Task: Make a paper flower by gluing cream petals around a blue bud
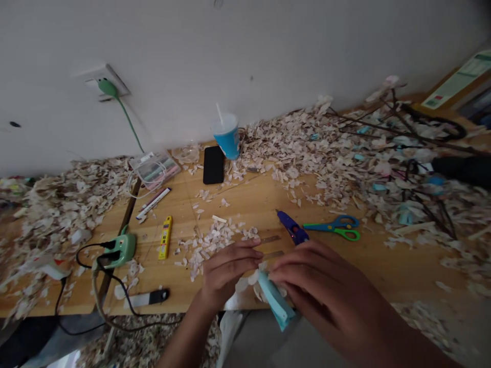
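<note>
Pale-blue strip (276,301) is held slanting at the front edge of the table (368,276), its lower end reaching beyond this edge. It is gripped from the side by the fingers of the right hand (326,286), perhaps so that its length is left visible. The left hand (232,268) is placed opposite, with its fingers bent toward the upper end, beside whitish flakes; whether something is pinched by it cannot be told. By this facing position, small work seems to be made easier.

Just beyond the fingertips, two flat brownish pieces (271,245) are seen. The dark-blue tool (292,227) and the scissors (341,227) are laid near the right hand, probably for quick reach. A yellow case (165,237) is placed farther to the left.

Sideways room seems to be offered by the wood surface right of the scissors, until the large flake heap (291,138) is met. On the left, movement could be hindered by the cables of the green power strip (123,249). Toward the wall, the phone (214,165) and the blue cup (228,140) are found.
</note>
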Action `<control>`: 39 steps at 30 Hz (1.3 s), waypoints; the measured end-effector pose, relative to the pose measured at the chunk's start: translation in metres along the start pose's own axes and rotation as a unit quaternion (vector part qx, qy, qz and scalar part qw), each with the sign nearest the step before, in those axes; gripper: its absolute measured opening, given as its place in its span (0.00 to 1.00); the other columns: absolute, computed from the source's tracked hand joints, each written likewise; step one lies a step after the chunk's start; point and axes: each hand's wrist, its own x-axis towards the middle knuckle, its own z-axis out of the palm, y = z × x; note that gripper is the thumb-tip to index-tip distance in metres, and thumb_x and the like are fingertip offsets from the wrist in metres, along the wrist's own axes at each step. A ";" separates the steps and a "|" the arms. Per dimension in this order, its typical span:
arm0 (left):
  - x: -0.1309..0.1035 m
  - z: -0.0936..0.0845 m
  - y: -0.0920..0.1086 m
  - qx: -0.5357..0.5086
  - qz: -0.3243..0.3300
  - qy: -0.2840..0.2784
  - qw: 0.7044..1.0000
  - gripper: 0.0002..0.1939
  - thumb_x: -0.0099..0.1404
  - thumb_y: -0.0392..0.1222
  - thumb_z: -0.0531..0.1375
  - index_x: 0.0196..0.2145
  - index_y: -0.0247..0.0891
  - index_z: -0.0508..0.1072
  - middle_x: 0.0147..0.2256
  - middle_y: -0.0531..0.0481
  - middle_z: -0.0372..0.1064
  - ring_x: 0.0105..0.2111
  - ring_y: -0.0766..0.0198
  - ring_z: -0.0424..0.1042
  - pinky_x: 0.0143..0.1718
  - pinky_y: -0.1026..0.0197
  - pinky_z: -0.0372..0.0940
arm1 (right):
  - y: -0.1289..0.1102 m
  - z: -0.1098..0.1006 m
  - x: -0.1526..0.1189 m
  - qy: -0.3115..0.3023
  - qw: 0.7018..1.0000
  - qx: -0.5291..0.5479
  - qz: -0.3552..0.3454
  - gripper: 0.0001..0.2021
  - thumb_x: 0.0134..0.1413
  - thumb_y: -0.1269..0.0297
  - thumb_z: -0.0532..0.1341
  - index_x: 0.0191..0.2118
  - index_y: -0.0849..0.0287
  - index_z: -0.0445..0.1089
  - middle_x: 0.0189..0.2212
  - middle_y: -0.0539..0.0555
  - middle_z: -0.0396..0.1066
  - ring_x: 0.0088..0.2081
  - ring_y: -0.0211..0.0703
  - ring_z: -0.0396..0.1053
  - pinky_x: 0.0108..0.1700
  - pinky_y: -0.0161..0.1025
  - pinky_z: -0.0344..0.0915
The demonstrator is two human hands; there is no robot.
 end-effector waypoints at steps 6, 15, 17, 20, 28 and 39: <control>-0.004 -0.001 -0.008 -0.001 0.004 -0.018 1.000 0.12 0.71 0.32 0.56 0.49 0.35 0.76 0.45 0.40 0.78 0.54 0.49 0.74 0.51 0.44 0.74 | 0.001 -0.005 0.005 -0.002 1.000 -0.005 0.011 0.07 0.67 0.74 0.57 0.44 0.57 0.70 0.38 0.49 0.73 0.41 0.39 0.66 0.46 0.38 0.65; 0.001 0.000 -0.008 0.009 0.010 -0.019 1.000 0.12 0.71 0.31 0.57 0.48 0.35 0.77 0.44 0.40 0.78 0.54 0.50 0.75 0.51 0.45 0.74 | 0.000 -0.007 0.007 -0.030 0.999 -0.034 0.018 0.08 0.65 0.76 0.56 0.43 0.57 0.68 0.35 0.49 0.72 0.39 0.41 0.65 0.44 0.42 0.65; 0.001 -0.001 -0.007 0.016 0.009 -0.020 1.000 0.12 0.71 0.31 0.57 0.48 0.35 0.77 0.44 0.40 0.79 0.54 0.50 0.75 0.51 0.45 0.74 | 0.000 -0.006 0.006 -0.037 0.998 -0.036 0.028 0.08 0.65 0.76 0.56 0.43 0.57 0.68 0.35 0.48 0.72 0.39 0.42 0.66 0.45 0.42 0.65; 0.000 -0.003 -0.007 0.023 0.011 -0.023 0.999 0.12 0.71 0.31 0.57 0.49 0.35 0.76 0.44 0.40 0.79 0.54 0.50 0.74 0.51 0.46 0.74 | 0.001 -0.005 0.006 -0.041 0.998 -0.032 0.038 0.09 0.65 0.75 0.58 0.46 0.55 0.68 0.38 0.48 0.72 0.43 0.41 0.67 0.50 0.44 0.63; -0.004 -0.006 -0.006 0.026 0.010 -0.021 0.999 0.13 0.71 0.30 0.57 0.50 0.35 0.76 0.44 0.40 0.78 0.55 0.50 0.74 0.51 0.46 0.74 | 0.003 -0.004 0.008 -0.049 0.998 -0.035 0.025 0.06 0.65 0.74 0.58 0.42 0.56 0.69 0.36 0.48 0.71 0.41 0.40 0.67 0.48 0.41 0.65; -0.005 -0.006 -0.010 0.042 0.003 -0.026 0.999 0.12 0.71 0.32 0.57 0.50 0.35 0.76 0.45 0.40 0.79 0.55 0.50 0.74 0.51 0.46 0.74 | 0.003 -0.013 0.009 -0.019 0.997 -0.057 0.044 0.07 0.65 0.70 0.58 0.45 0.53 0.69 0.39 0.49 0.74 0.42 0.40 0.73 0.48 0.40 0.71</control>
